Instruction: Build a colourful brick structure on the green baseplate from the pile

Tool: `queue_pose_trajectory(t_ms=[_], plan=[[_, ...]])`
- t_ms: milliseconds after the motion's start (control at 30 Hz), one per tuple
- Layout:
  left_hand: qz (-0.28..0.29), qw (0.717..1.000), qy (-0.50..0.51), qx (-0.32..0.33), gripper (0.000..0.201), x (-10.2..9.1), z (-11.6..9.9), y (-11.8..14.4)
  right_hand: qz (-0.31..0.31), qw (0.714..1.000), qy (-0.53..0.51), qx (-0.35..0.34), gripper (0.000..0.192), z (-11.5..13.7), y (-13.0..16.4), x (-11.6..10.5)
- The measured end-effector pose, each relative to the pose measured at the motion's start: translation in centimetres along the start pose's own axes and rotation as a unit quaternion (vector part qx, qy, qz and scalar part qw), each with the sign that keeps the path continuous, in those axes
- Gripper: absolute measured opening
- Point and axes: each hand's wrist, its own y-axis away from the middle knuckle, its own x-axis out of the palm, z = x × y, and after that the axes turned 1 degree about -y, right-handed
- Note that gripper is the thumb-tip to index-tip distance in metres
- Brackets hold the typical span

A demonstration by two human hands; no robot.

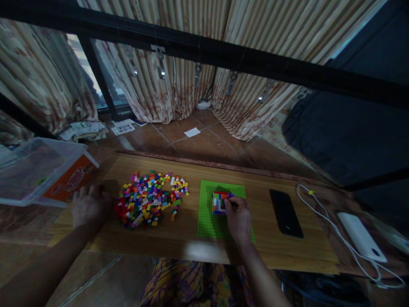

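Note:
A bright green baseplate (207,221) lies on the wooden board, bearing a small block of multicoloured toy bricks (219,204). My right hand (239,217) is over the plate's right half, thumb and fingers pinched together at the right side of that block. Whatever sits between the fingertips is too small and dark to make out. To the left spreads a loose pile of small coloured bricks (147,200). My left hand (91,204) rests on the board just left of the pile, fingers loosely bent and somewhat apart, with nothing visible in it.
A clear plastic bin (41,170) with an orange label stands at the left end. Right of the baseplate lies a black phone (286,212). Farther right are a white power bank (361,236) and a white cable (335,228). A dark metal bar (204,49) crosses beyond the board.

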Motion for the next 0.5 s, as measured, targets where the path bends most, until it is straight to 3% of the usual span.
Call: queue_pose_trajectory(t_ms=[167,367,500], plan=[[0.0,1.0,-0.001,-0.003,0.049,-0.2,-0.1,0.1,0.007,1.0,-0.025,-0.006,0.034,0.0,0.3,-0.7],[-0.016,1.0,0.0,-0.007,0.044,0.5,0.1,-0.1,-0.073,0.995,-0.064,-0.02,0.033,1.2,1.0,-3.7],[-0.023,1.0,0.019,-0.005,0.042,0.7,0.2,-0.1,-0.04,0.994,-0.086,-0.047,0.026,3.3,2.5,-4.5]])
